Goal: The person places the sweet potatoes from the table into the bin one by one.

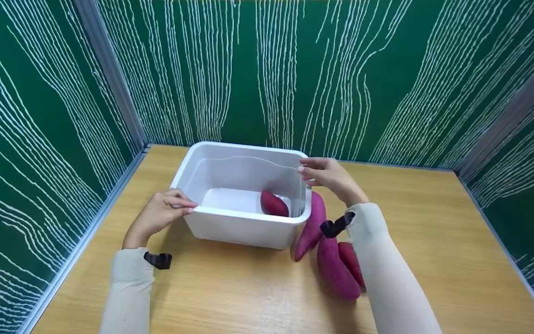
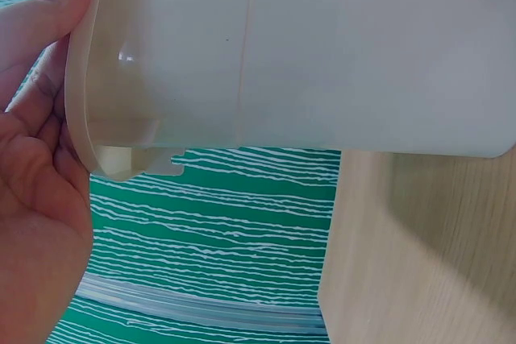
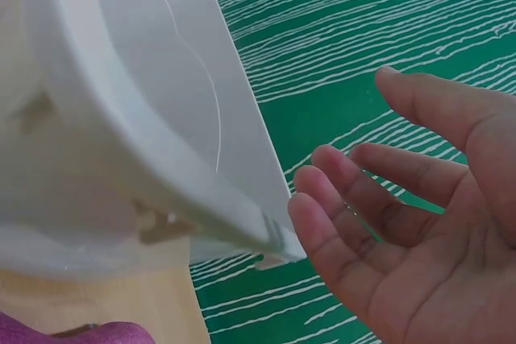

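The white tub (image 1: 244,195) sits on the wooden table (image 1: 434,241) between both hands. The left hand (image 1: 162,214) pinches its near-left rim to steady it, while the right hand (image 1: 329,178), fingers loosely spread, hovers at the far-right corner, holding nothing. One sweet potato (image 1: 274,204) lies inside; three more (image 1: 332,253) crowd just under the right wrist.

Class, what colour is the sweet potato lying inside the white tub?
Reddish purple: the sweet potato in the tub shows best in the head view.
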### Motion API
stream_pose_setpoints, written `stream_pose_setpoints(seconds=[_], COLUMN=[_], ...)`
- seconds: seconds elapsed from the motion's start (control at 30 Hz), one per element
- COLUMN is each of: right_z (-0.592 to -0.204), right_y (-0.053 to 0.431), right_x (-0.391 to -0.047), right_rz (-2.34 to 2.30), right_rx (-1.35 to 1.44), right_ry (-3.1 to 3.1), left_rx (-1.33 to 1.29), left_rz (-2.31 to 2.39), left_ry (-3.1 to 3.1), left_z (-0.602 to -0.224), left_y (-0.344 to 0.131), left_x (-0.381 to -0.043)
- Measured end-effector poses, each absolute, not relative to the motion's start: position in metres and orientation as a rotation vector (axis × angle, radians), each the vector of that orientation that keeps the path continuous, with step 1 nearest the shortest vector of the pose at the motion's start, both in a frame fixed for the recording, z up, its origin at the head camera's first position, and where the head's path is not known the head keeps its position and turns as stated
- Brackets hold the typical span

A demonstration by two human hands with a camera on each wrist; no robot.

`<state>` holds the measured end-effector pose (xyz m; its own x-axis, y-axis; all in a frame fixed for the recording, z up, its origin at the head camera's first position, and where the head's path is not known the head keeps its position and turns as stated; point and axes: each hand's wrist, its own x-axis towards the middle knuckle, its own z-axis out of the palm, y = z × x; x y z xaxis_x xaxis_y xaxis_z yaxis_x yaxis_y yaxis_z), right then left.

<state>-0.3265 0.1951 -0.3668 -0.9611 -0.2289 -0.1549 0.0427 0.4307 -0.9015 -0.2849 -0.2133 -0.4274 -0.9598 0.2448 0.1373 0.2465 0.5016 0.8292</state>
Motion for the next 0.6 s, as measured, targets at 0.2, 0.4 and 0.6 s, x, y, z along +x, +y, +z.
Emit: stream_pose_setpoints(seconds=[0.2,0.4,0.6], right_z=[-0.375,-0.386,-0.398], right_y=[0.205,0.213,0.220], right_x=[-0.329,-0.331,-0.330], right_rz=[-1.618,-1.671,-1.705], right_rx=[-0.166,-0.104,-0.041], right_ry=[2.398,2.394,2.404], left_rx=[-0.487,-0.516,-0.499], left_rz=[-1.491,-1.491,-1.506], left_ry=[-2.681,-2.660,-2.664], left_z=[-0.428,-0.429,-0.430], left_y=[-0.214,-0.215,-0.215], left_x=[-0.286,-0.286,-0.286])
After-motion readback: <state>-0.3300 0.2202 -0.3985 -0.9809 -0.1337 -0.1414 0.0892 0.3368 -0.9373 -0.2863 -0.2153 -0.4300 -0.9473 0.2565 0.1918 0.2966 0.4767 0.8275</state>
